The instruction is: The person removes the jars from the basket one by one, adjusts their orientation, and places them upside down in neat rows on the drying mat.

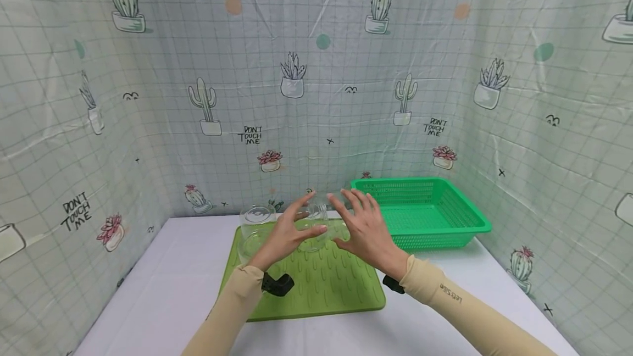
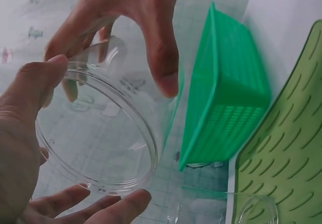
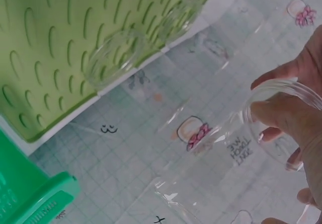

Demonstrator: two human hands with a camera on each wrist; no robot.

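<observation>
A clear transparent jar (image 2: pixel 143 100) is held up between my two hands above the green mat, tilted on its side. My left hand (image 1: pixel 289 232) grips it around the ringed rim, with the thumb on one side and fingers on the other. Around the opposite end of the jar, my right hand (image 1: pixel 368 229) curls its spread thumb and fingers. In the right wrist view the jar's see-through wall (image 3: pixel 201 156) blends into the backdrop. More clear jars stand on the mat, among them a back left jar (image 1: pixel 257 215) and one nearer jar (image 1: pixel 251 245) beside my left wrist.
A ribbed green mat (image 1: pixel 316 290) lies on the white-covered table (image 1: pixel 163 290). To the back right stands a green plastic basket (image 1: pixel 420 240) with perforated sides. Behind and beside the table hangs a cactus-printed curtain (image 1: pixel 326 114).
</observation>
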